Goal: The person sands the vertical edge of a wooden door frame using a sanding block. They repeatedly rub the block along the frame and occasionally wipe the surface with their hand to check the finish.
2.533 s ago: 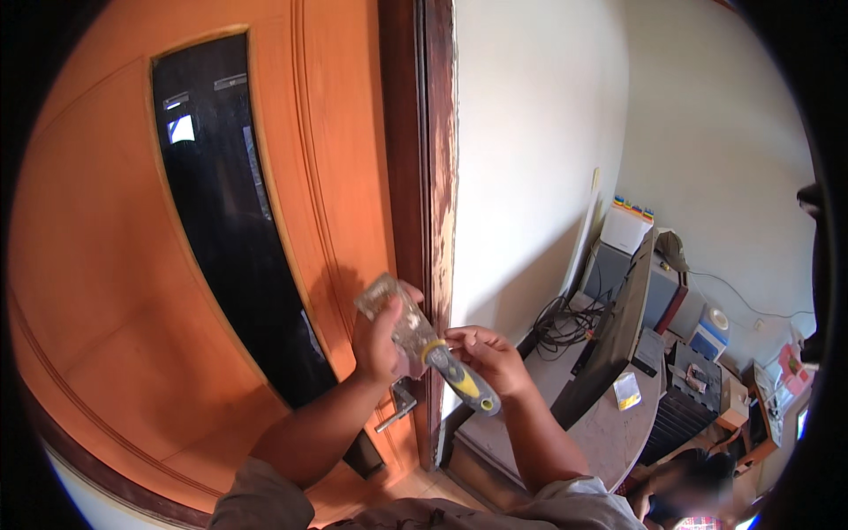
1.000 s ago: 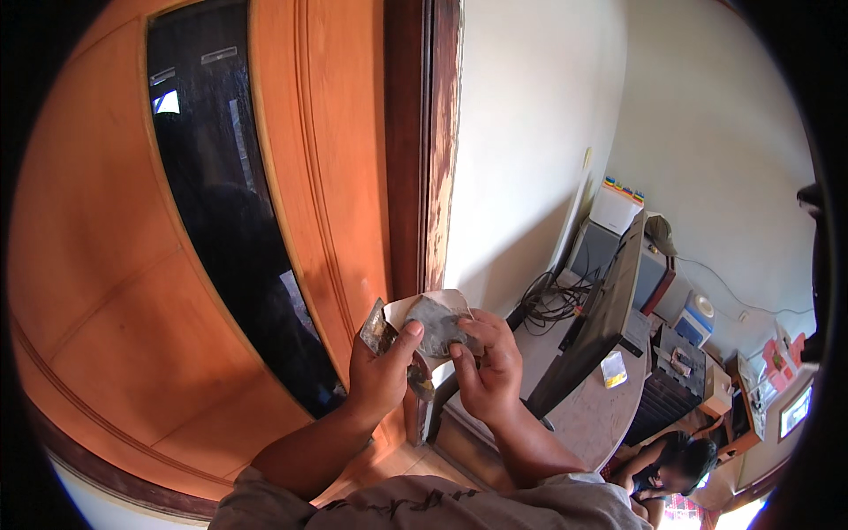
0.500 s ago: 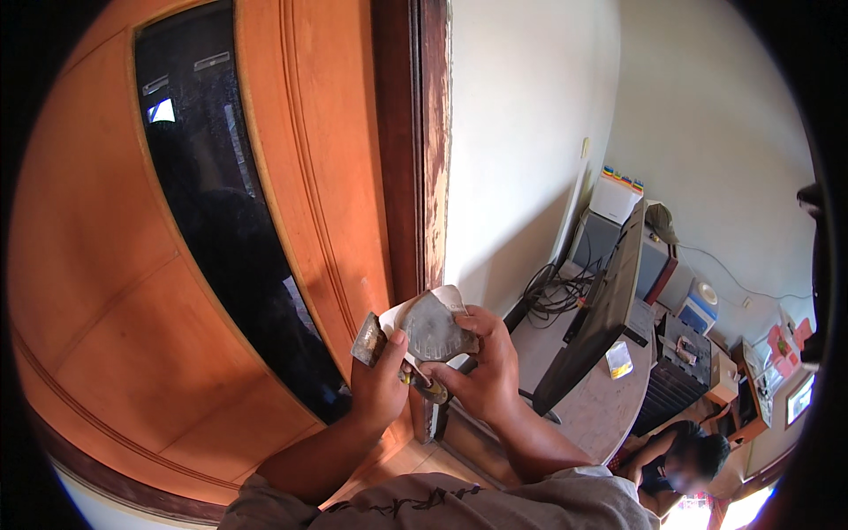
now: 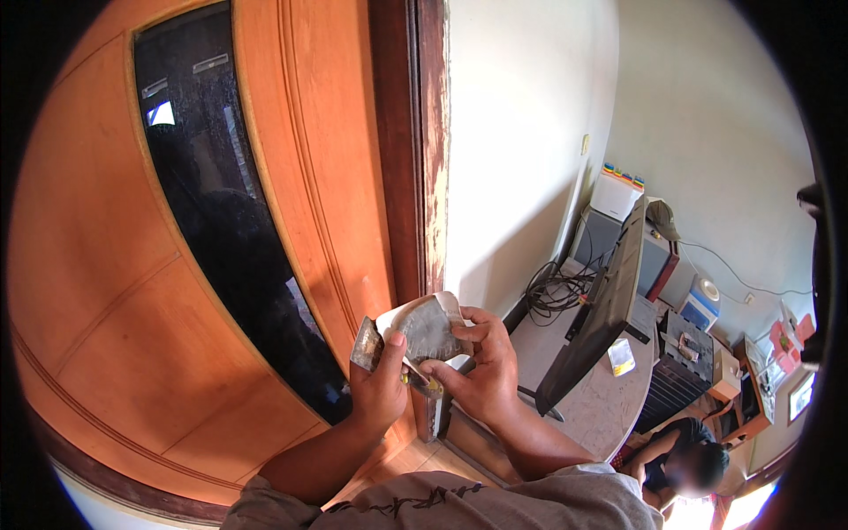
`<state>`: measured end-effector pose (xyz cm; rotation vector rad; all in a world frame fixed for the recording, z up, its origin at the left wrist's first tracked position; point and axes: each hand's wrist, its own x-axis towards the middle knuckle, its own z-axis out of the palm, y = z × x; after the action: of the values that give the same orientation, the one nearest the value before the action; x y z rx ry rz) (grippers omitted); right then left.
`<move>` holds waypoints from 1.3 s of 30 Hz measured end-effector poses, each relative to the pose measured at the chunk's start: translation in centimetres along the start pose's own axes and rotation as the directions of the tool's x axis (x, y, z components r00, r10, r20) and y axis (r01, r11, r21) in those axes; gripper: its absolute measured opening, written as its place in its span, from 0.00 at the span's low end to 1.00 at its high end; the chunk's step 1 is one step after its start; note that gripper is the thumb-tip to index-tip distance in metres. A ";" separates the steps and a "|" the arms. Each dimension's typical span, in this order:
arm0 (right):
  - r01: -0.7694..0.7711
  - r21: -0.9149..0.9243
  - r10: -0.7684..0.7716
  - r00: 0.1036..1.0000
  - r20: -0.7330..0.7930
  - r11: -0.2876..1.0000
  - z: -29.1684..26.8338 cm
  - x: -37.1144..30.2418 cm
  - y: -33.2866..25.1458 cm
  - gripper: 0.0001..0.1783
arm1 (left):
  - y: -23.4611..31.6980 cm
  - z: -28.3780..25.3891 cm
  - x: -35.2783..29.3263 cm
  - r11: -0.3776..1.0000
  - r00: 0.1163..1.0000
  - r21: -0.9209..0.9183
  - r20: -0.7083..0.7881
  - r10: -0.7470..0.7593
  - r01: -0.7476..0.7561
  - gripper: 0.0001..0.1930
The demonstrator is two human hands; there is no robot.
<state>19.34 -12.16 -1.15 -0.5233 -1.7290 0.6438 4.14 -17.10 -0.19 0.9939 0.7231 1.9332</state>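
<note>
A worn piece of sandpaper (image 4: 428, 329), grey on the face with a pale backing curling at its edges, is held in front of me between both hands. My right hand (image 4: 486, 371) pinches its right side, thumb below and fingers over the edge. My left hand (image 4: 380, 389) is closed round what looks like a scraper, its stained metal blade (image 4: 367, 344) sticking out on the left. Part of a yellowish handle shows under the paper. The left thumb presses on the sandpaper's left edge. Fingers hide most of the handle.
An orange wooden door (image 4: 106, 265) with a dark glass strip fills the left, beside a door frame (image 4: 433, 177) with peeling paint. On the right, a table (image 4: 583, 380) carries a flat screen (image 4: 601, 309) and coiled black cables (image 4: 556, 287). A person (image 4: 680, 464) sits low at right.
Both hands shift very slightly; the sandpaper tilts a little and sits slightly lower. The fingers of the right hand have moved a bit over its edge. Both hands keep their hold.
</note>
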 end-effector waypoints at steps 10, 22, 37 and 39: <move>-0.045 -0.039 0.040 0.991 -0.130 0.998 -0.8 0.0 -0.7 0.10 | 0.2 0.8 -0.2 0.999 1.000 0.037 0.005 -0.004 0.004 0.09; -0.339 0.726 0.430 0.901 0.066 0.599 -1.9 0.6 -0.7 0.07 | 0.3 0.5 -0.5 0.979 0.989 0.184 0.127 0.070 -0.092 0.11; -0.252 0.539 0.351 0.932 -0.088 0.804 -1.5 -0.2 -1.1 0.08 | 0.6 0.6 -1.2 0.942 0.992 0.321 0.113 0.063 -0.096 0.13; -0.257 0.442 0.344 0.930 -0.128 0.859 -1.3 -0.3 -1.3 0.07 | 0.4 0.7 -1.4 0.924 0.989 0.358 0.109 0.102 -0.135 0.13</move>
<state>20.67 -13.14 -0.27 -0.5376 -1.2713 1.1184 5.09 -18.36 -0.04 1.3692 1.0154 1.8799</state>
